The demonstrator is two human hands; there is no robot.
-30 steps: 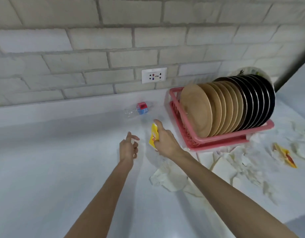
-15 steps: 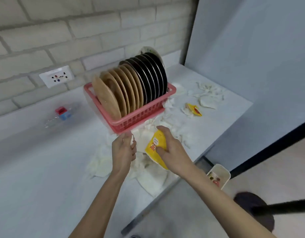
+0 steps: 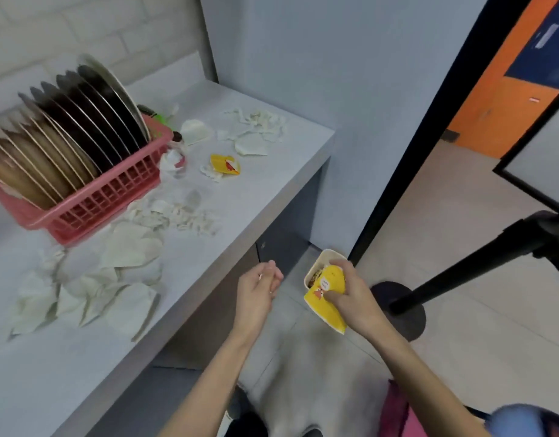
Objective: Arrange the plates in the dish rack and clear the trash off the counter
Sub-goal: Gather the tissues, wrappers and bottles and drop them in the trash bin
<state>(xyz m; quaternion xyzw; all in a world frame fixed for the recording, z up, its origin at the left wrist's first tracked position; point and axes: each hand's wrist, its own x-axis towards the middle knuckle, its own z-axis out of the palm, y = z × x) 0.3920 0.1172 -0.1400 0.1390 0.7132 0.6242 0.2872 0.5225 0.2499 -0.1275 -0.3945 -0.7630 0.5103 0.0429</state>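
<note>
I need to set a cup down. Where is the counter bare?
Bare: the near corner of the pale grey counter, in front of the torn white paper scraps; also the strip between the yellow wrapper lying there and the counter's right edge. Crowded: beside the pink plastic dish rack.

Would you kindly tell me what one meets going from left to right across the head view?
Pink dish rack → torn yellow wrapper → left hand → yellow packet gripped by the right hand → black stand.
</note>
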